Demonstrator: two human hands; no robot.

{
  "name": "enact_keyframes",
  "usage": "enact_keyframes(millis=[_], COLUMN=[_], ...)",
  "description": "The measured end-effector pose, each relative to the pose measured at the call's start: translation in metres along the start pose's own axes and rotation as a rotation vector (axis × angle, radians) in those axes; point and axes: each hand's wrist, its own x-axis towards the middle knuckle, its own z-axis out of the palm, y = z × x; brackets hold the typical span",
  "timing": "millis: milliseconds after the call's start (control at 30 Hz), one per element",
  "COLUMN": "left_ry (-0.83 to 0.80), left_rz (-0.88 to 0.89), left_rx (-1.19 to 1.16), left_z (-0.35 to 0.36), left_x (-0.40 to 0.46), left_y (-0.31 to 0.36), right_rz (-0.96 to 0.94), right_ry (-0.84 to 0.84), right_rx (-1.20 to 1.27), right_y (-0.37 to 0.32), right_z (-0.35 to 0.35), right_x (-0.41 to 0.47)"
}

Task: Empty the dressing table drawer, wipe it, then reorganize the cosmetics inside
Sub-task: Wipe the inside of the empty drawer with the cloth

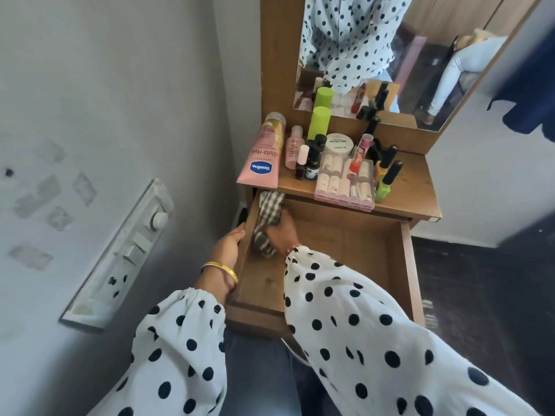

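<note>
The drawer [345, 250] of the dressing table [420, 187] stands pulled out toward the person, and inside it I see only a checked cloth [268, 216], which lies in the far left corner, at about ten o'clock of the drawer floor, with one end going up under the tabletop. The right hand [280, 232] is down in the drawer and grasps this cloth, the fingers curled over its bunched middle part. The left hand [229, 244] holds the left wall of the drawer from outside, the fingers bent over its top edge; a gold bangle [220, 270] sits on that wrist. All the cosmetics stand on the tabletop above the drawer. At nine o'clock of the tabletop a pink lotion tube [261, 154] lies with its flat end hanging a little over the front edge. Just beside it stands a small pink bottle [292, 148], then a few dark nail polish bottles [309, 163] close together. Behind them, at twelve o'clock, stands a green cylinder bottle [319, 123], and near it a white round jar [339, 144]. A clear plastic box [345, 183] at the front edge holds rows of pale tubes, and a red lipstick [359, 156] lies tilted over it. At three o'clock stand a yellow polish bottle [386, 162] and a green polish bottle [387, 184]. The mirror [390, 55] behind repeats some of these bottles.
</note>
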Motion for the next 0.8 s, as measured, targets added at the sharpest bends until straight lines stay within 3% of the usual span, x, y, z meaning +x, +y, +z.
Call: enact_keyframes(millis=[100, 200, 300, 400, 500, 700, 800], left_ry=[0.008, 0.025, 0.016, 0.044, 0.180, 0.237, 0.232], left_rz=[-0.029, -0.023, -0.006, -0.001, 0.094, 0.458, 0.620], left_rx=[-0.062, -0.125, -0.123, -0.030, 0.036, 0.217, 0.414], left_z=[-0.004, -0.004, -0.002, 0.000, 0.004, 0.012, 0.017], left_x=[0.003, 0.006, 0.001, -0.008, -0.015, -0.030, -0.032], left_y=[-0.003, -0.004, -0.005, -0.005, -0.002, -0.009, -0.016], right_rz=[-0.002, 0.017, -0.105, -0.158, -0.125, 0.089, 0.187], right_ry=[-0.164, -0.430, -0.604, -0.657, -0.690, -0.662, -0.657], right_rx=[-0.114, -0.279, -0.536, -0.621, -0.626, -0.568, -0.771], right_y=[0.014, 0.023, 0.025, 0.019, 0.016, 0.033, 0.047], right_z=[-0.010, -0.021, -0.015, -0.015, -0.021, -0.066, -0.108], right_x=[-0.011, -0.033, -0.058, -0.064, -0.065, -0.065, -0.064])
